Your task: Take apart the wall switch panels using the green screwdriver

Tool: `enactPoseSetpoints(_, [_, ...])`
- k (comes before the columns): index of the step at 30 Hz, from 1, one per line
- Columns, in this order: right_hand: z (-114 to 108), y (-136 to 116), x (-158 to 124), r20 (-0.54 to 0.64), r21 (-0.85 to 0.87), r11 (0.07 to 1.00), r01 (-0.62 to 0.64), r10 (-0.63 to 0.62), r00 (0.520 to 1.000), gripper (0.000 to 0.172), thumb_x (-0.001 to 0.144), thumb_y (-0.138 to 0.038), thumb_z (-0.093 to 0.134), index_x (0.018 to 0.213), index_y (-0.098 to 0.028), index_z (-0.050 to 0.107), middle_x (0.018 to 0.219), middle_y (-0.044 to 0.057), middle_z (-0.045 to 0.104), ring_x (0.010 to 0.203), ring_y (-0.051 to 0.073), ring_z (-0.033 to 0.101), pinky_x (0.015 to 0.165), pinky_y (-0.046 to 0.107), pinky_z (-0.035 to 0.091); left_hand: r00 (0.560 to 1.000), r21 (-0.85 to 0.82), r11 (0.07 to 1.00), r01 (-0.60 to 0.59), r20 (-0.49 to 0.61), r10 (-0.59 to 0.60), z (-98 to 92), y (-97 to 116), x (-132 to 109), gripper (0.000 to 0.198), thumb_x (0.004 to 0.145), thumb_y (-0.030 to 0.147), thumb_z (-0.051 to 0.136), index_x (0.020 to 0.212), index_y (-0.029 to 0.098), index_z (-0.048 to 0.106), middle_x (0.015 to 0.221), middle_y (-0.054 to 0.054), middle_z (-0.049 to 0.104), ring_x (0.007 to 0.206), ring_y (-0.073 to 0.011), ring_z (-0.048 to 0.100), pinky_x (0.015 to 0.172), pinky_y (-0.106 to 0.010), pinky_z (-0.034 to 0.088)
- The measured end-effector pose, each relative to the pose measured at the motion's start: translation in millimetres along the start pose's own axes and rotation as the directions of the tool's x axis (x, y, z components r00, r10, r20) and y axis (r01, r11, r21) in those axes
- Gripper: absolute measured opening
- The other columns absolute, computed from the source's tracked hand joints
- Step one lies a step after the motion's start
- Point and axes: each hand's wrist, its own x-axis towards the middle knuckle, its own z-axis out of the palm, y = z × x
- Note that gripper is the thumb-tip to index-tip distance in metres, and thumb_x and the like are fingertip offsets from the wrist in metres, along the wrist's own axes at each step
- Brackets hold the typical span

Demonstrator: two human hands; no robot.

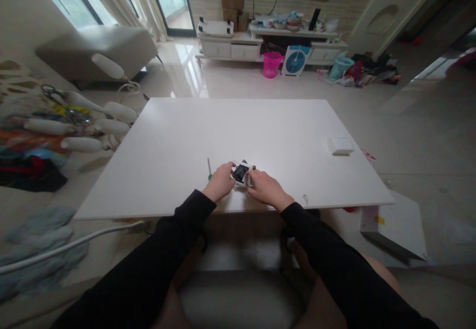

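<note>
Both hands hold a small white wall socket point(241, 172) near the table's front edge, its black inner side facing up. My left hand point(222, 180) grips its left side with curled fingers. From the right, my right hand point(266, 186) closes on the other side, thumb and fingers at the black part. Fine details of the piece are too small to make out. A screwdriver point(208, 165) with a thin shaft and green handle lies just left of my left hand, which partly covers the handle.
The white table point(238, 121) carries a white socket box point(340, 145) at right and a small clear item point(305, 198) near the front edge. A lamp with white shades point(111, 116) stands by the left edge. A white box point(397, 227) sits on the floor at right.
</note>
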Motion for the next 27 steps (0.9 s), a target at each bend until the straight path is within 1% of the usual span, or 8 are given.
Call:
enactPoseSetpoints(5, [5,2,2,-0.019,0.039,0.998,0.051,-0.05,0.999,0.041,0.092,-0.022,0.061,0.132,-0.016,0.061,0.131,0.017,0.069,0.12,0.03,0.061,0.101,0.041,0.049,0.999,0.002,1.0,-0.029,0.021,0.029,4.6,-2,-4,0.041,0.083,0.003,0.058,0.122,0.015,0.059,0.109,-0.011,0.071,0.095,-0.021,0.07,0.092,-0.035,0.055])
enactPoseSetpoints(10, [10,6,2,-0.012,0.039,0.996,0.086,-0.085,0.996,0.059,0.091,-0.021,0.062,0.149,-0.014,0.053,0.136,0.018,0.067,0.124,0.032,0.059,0.105,0.044,0.047,0.999,-0.022,0.999,-0.028,0.041,0.029,4.3,6,-9,0.033,0.092,0.015,0.06,0.124,0.018,0.057,0.109,-0.011,0.073,0.091,-0.0217,0.071,0.09,-0.037,0.055])
enactPoseSetpoints(13, [10,5,2,-0.015,0.044,0.995,0.086,-0.086,0.996,0.056,0.091,-0.021,0.062,0.146,-0.015,0.057,0.134,0.018,0.067,0.122,0.031,0.059,0.106,0.044,0.047,0.998,0.003,1.0,-0.01,0.055,0.01,1.8,10,-10,0.026,0.094,0.022,0.06,0.119,0.017,0.06,0.111,-0.012,0.074,0.097,-0.0246,0.072,0.093,-0.038,0.054])
enactPoseSetpoints(16, [7,3,1,-0.041,0.086,0.991,0.103,-0.1,0.994,0.049,0.09,-0.018,0.062,0.139,-0.017,0.062,0.131,0.016,0.069,0.12,0.029,0.06,0.106,0.043,0.047,0.998,0.028,0.999,-0.016,0.069,0.015,-1.2,9,-9,0.025,0.093,0.024,0.061,0.117,0.018,0.062,0.113,-0.013,0.074,0.108,-0.0273,0.07,0.096,-0.039,0.053])
enactPoseSetpoints(19, [5,0,2,-0.097,0.177,0.975,0.135,-0.12,0.988,0.048,0.089,-0.015,0.062,0.136,-0.017,0.064,0.129,0.014,0.07,0.119,0.027,0.062,0.106,0.042,0.047,0.997,0.031,0.999,-0.028,0.074,0.026,-4.7,7,-10,0.026,0.091,0.023,0.062,0.117,0.018,0.064,0.118,-0.012,0.072,0.11,-0.0272,0.069,0.098,-0.039,0.053])
enactPoseSetpoints(22, [4,-4,4,-0.158,0.317,0.931,0.18,-0.136,0.978,0.052,0.087,-0.013,0.065,0.139,-0.019,0.064,0.127,0.012,0.072,0.117,0.025,0.065,0.104,0.039,0.049,0.995,0.021,0.998,-0.056,0.083,0.054,-8.6,5,-12,0.029,0.089,0.023,0.062,0.117,0.017,0.066,0.118,-0.012,0.071,0.103,-0.0255,0.069,0.095,-0.038,0.054])
enactPoseSetpoints(25, [4,-9,6,-0.198,0.429,0.882,0.194,-0.118,0.973,0.051,0.087,-0.014,0.065,0.138,-0.02,0.066,0.124,0.009,0.074,0.114,0.023,0.067,0.102,0.037,0.051,0.994,0.032,0.996,-0.089,0.073,0.086,-12.0,5,-15,0.033,0.085,0.025,0.066,0.116,0.014,0.068,0.113,-0.012,0.069,0.099,-0.026,0.069,0.091,-0.037,0.055])
enactPoseSetpoints(27, [5,-11,8,-0.218,0.5,0.846,0.186,-0.085,0.972,0.048,0.087,-0.013,0.064,0.134,-0.02,0.07,0.122,0.009,0.075,0.112,0.022,0.069,0.1,0.036,0.053,0.992,0.034,0.993,-0.116,0.048,0.114,-13.6,4,-15,0.034,0.084,0.027,0.068,0.115,0.014,0.07,0.111,-0.012,0.068,0.102,-0.0269,0.068,0.094,-0.038,0.055])
